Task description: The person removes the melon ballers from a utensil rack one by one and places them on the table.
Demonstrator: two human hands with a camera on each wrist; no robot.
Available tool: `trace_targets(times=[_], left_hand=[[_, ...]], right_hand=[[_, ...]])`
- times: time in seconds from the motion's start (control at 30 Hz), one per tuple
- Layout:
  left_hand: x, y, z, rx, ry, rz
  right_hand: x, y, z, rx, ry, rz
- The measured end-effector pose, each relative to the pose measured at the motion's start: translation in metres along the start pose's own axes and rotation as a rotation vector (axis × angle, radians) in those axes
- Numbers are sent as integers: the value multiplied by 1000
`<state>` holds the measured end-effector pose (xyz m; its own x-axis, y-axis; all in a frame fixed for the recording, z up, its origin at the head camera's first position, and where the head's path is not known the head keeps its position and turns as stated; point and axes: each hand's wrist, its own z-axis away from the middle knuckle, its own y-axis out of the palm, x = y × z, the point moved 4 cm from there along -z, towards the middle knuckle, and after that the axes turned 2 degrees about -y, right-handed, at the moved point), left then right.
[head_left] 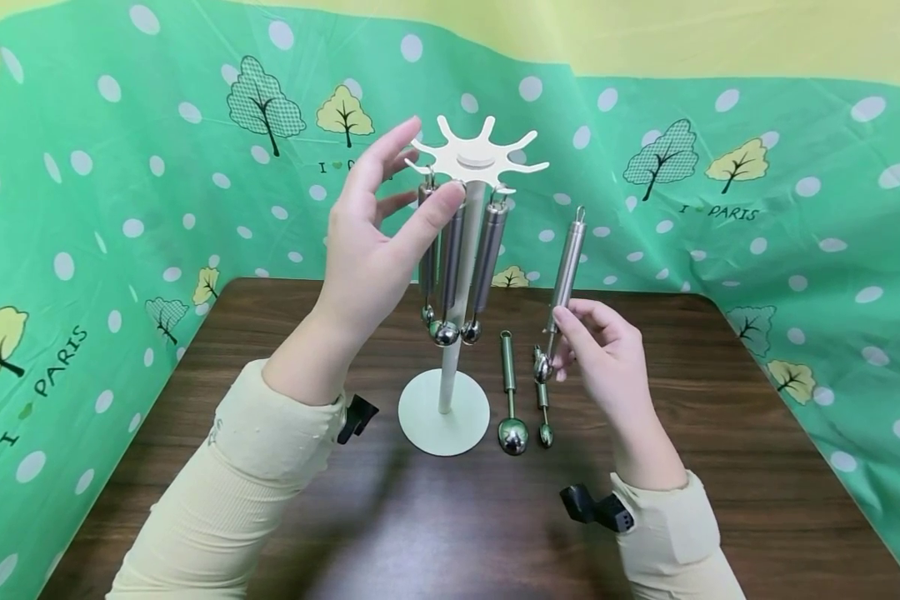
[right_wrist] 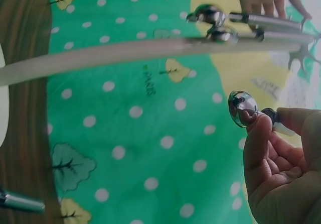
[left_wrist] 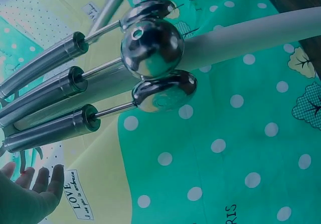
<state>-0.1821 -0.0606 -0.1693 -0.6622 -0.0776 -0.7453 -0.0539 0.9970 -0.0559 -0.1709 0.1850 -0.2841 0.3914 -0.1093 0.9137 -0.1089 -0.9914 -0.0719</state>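
Observation:
In the head view my right hand pinches a metal measuring spoon low on its handle. It is upright, loop up and bowl down. The right wrist view shows its shiny round bowl beside the finger and thumb. A white rack with a star of hooks carries several metal spoons. Three of these hanging spoons show in the left wrist view, bowls bunched together. My left hand is at the rack's left side, fingers extended near the hooks and thumb in front; whether it touches is unclear.
Two more metal spoons, a larger one and a smaller one, lie on the dark wooden table right of the rack's round base. A green dotted cloth hangs behind and at both sides.

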Motion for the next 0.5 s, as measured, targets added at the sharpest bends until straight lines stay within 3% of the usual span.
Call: trace_targets(times=[0.27, 0.5], left_hand=[[-1, 0, 1, -2, 15, -29], [0, 0, 2, -3, 24, -40]], right_hand=[[-25, -17, 3, -46, 90, -33], [-50, -30, 12, -71, 187, 37]])
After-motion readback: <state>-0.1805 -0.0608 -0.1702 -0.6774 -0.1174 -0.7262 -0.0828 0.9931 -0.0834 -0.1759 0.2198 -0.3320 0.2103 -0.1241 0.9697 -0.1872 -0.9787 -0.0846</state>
